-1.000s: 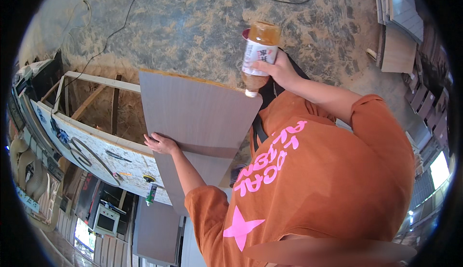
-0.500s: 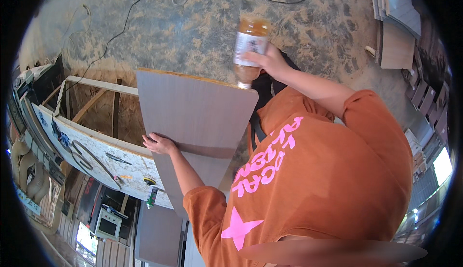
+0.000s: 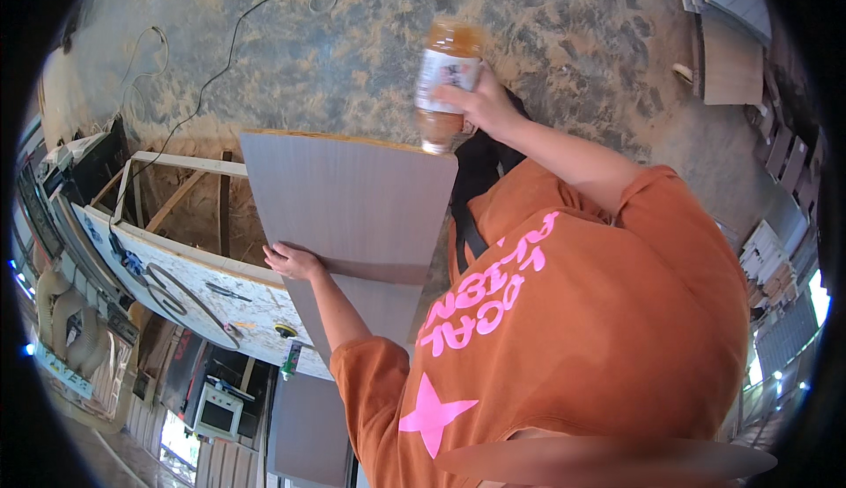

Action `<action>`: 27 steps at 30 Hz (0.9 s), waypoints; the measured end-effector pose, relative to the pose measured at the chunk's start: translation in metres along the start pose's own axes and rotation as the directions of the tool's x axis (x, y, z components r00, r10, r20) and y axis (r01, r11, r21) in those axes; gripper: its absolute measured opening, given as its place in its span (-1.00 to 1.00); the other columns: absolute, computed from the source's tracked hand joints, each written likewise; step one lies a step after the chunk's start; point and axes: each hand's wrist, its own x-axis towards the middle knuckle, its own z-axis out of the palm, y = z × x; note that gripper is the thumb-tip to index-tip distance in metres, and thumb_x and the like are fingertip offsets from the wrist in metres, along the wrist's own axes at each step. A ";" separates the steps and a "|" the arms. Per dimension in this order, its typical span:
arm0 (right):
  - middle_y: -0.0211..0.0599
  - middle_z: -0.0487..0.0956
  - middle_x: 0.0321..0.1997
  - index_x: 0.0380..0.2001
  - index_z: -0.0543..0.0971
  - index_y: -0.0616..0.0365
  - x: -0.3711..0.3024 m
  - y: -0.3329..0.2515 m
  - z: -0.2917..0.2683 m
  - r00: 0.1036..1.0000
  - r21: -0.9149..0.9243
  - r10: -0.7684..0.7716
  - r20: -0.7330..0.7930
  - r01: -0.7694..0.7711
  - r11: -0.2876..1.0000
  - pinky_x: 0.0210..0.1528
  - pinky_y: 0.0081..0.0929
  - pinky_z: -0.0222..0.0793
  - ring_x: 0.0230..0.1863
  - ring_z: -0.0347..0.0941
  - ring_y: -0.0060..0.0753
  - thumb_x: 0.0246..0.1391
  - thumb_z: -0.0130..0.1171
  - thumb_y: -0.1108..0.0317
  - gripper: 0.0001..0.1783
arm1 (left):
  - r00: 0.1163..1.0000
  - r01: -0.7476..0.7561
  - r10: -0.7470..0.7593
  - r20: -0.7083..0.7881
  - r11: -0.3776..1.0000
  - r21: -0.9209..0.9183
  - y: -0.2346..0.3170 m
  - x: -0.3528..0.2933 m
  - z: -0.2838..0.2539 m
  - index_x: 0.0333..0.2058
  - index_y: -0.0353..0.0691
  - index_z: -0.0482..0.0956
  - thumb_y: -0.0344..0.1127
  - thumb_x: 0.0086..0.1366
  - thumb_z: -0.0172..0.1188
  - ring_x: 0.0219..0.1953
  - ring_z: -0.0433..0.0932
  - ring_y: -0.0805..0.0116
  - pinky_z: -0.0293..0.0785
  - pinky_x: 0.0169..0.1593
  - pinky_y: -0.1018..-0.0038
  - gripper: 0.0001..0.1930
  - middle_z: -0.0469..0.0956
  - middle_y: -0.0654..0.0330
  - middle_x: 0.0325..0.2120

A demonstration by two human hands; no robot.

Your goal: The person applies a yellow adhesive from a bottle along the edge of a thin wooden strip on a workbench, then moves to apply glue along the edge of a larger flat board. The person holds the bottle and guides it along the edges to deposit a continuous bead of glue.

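My right hand (image 3: pixel 480 102) is closed round a clear bottle (image 3: pixel 445 74) of amber liquid with a white label. It is held upside down, its white tip pointing down at the panel's far right corner. Whether tip and panel touch, I cannot tell; the bottle is blurred. A grey wood-grain panel (image 3: pixel 352 193) with a light brown far edge lies below it. On the panel's left side rests my left hand (image 3: pixel 293 260), fingers stretched out past the edge, gripping nothing visible.
Left of the panel stands a wooden-framed workbench (image 3: pixel 203 250) with a stained white top. Pliers (image 3: pixel 227 291), a yellow-black disc (image 3: pixel 285 331) and a green can (image 3: pixel 291 360) lie there. Black cable (image 3: pixel 233 47) crosses the dusty floor. Boards (image 3: pixel 731 60) stand at the right.
The bottle and my right hand have shifted slightly left and up in the picture. My left hand stays at the panel's edge. The whole view has shifted slightly.
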 end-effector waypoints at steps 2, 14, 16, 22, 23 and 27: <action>-0.26 0.57 -0.24 -0.20 0.46 0.23 -0.014 -0.010 -0.013 1.000 0.031 0.025 0.003 -0.025 0.999 -0.11 -0.48 0.41 -0.22 0.51 -0.46 -0.10 0.28 0.37 -0.63 | 1.000 -0.003 0.004 0.010 0.999 -0.041 0.003 0.000 -0.001 0.11 -0.26 0.33 0.05 0.31 -0.17 0.21 0.14 -0.04 0.04 0.23 0.14 -0.44 0.26 -0.10 0.13; -0.27 0.57 -0.25 -0.18 0.47 0.25 -0.002 0.005 -0.010 0.999 -0.045 0.037 0.008 -0.036 0.998 -0.09 -0.47 0.39 -0.19 0.50 -0.45 -0.04 0.24 0.39 -0.67 | 0.999 -0.014 0.016 0.034 0.998 -0.055 0.000 0.000 -0.001 0.11 -0.27 0.31 0.05 0.31 -0.17 0.20 0.15 -0.08 0.06 0.23 0.13 -0.43 0.23 -0.15 0.13; -0.27 0.58 -0.27 -0.26 0.51 0.22 -0.017 0.001 -0.028 0.999 0.073 -0.009 -0.035 0.011 0.997 -0.13 -0.45 0.42 -0.23 0.51 -0.46 -0.06 0.27 0.33 -0.70 | 1.000 -0.025 0.026 0.013 0.999 -0.040 -0.001 0.000 0.000 0.10 -0.31 0.31 0.04 0.31 -0.17 0.15 0.21 -0.08 0.12 0.19 0.14 -0.43 0.26 -0.15 0.10; -0.24 0.58 -0.29 -0.25 0.50 0.22 0.017 0.013 0.024 0.996 0.078 -0.087 0.018 0.085 0.993 -0.13 -0.42 0.42 -0.25 0.51 -0.40 -0.15 0.35 0.27 -0.61 | 0.999 -0.043 0.043 -0.011 0.999 0.011 0.000 0.000 0.000 0.08 -0.37 0.31 0.00 0.33 -0.19 0.06 0.31 -0.06 0.22 0.13 0.19 -0.44 0.33 -0.12 0.03; -0.25 0.58 -0.29 -0.24 0.49 0.22 0.022 0.014 0.030 0.989 0.096 -0.136 0.063 0.130 0.987 -0.15 -0.44 0.41 -0.27 0.50 -0.40 -0.17 0.36 0.27 -0.58 | 0.999 -0.040 0.040 -0.007 0.999 0.005 -0.001 0.000 0.000 0.09 -0.37 0.31 0.00 0.33 -0.20 0.07 0.31 -0.06 0.22 0.13 0.19 -0.44 0.33 -0.12 0.04; -0.26 0.58 -0.29 -0.25 0.50 0.23 0.020 0.009 0.025 0.996 0.022 -0.091 -0.011 0.091 0.996 -0.17 -0.46 0.41 -0.28 0.50 -0.43 -0.15 0.35 0.26 -0.60 | 1.000 -0.015 0.015 -0.002 1.000 -0.006 -0.001 0.000 0.001 0.09 -0.36 0.30 0.00 0.33 -0.21 0.09 0.29 -0.06 0.22 0.15 0.20 -0.44 0.31 -0.12 0.07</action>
